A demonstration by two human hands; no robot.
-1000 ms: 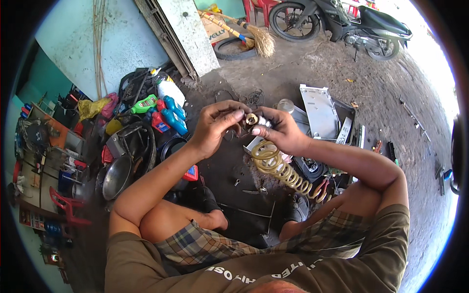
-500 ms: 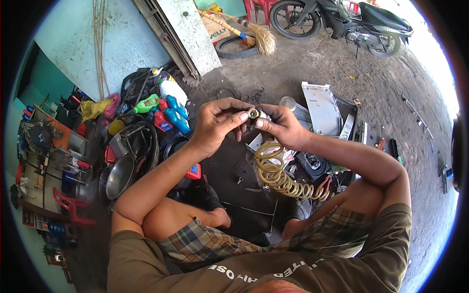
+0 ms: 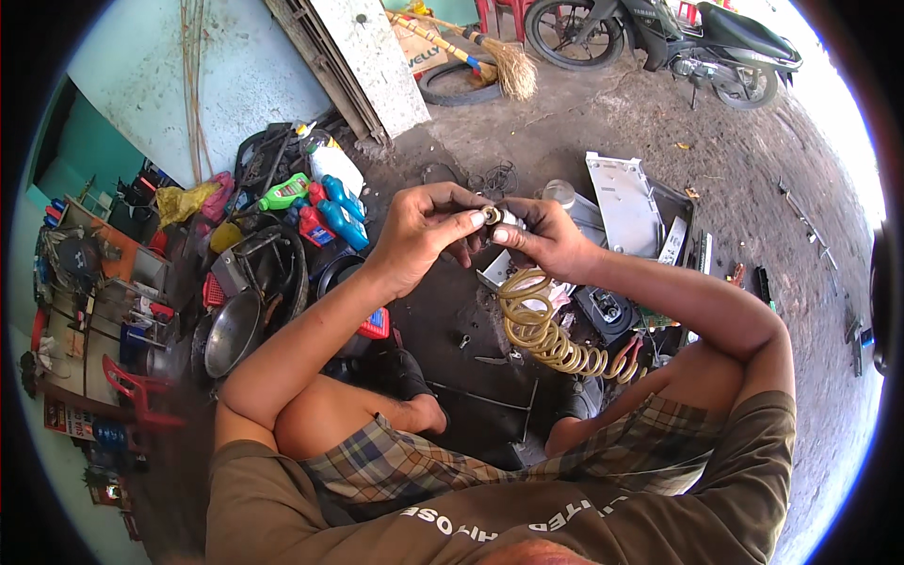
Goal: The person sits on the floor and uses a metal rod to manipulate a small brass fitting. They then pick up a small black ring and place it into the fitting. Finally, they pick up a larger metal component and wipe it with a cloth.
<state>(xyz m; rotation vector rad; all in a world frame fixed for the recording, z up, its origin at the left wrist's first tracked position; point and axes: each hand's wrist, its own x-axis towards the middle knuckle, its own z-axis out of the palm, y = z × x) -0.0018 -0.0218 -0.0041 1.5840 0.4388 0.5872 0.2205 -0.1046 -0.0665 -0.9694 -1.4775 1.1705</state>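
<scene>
My left hand [image 3: 426, 231] and my right hand [image 3: 543, 235] meet in front of me and pinch a small metal fitting [image 3: 496, 217] between their fingertips. A yellow coiled hose [image 3: 544, 330] hangs from below the fitting and trails down toward my right knee. Both hands grip the fitting from opposite sides, thumbs near its round end. I sit low, with my knees apart over dark, oily ground.
Blue, green and white bottles [image 3: 325, 202] crowd the left, beside a metal bowl [image 3: 231, 334] and a cluttered shelf [image 3: 89, 311]. A white panel and open box [image 3: 626, 202] lie to the right. Red-handled pliers [image 3: 629, 353] lie by the hose. A broom [image 3: 476, 52], a tyre and a motorbike [image 3: 659, 38] stand beyond.
My two hands have lifted slightly with the fitting, and the coiled hose has swung a little; the grip looks the same.
</scene>
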